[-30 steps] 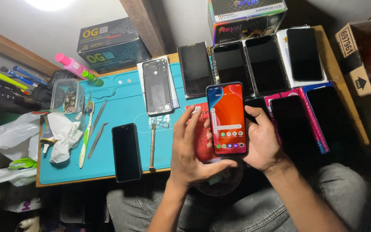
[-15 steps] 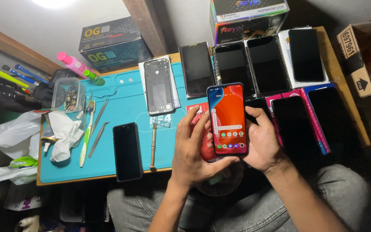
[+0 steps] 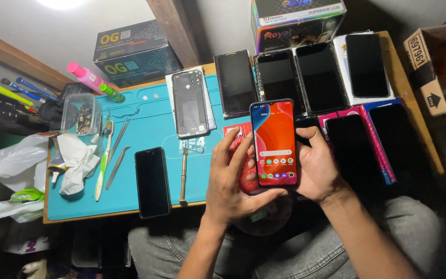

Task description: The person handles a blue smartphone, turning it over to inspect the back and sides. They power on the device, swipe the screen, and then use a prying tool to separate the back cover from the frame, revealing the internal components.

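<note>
I hold a smartphone (image 3: 274, 142) upright above my lap, its screen lit with an orange-red wallpaper and a row of app icons. My left hand (image 3: 232, 181) grips its left edge and bottom, with the thumb under the lower edge. My right hand (image 3: 318, 168) cups the right edge from behind. A red flat packet (image 3: 239, 155) lies just under my left fingers at the edge of the teal work mat (image 3: 145, 129).
On the mat lie a dark phone (image 3: 152, 182), a bare phone back frame (image 3: 190, 103), a screwdriver (image 3: 183, 173), tweezers (image 3: 117, 166), a toothbrush (image 3: 103, 160) and a clear parts tub (image 3: 81, 113). Several dark screens (image 3: 280, 80) line the back and right. Boxes (image 3: 132, 51) stand behind.
</note>
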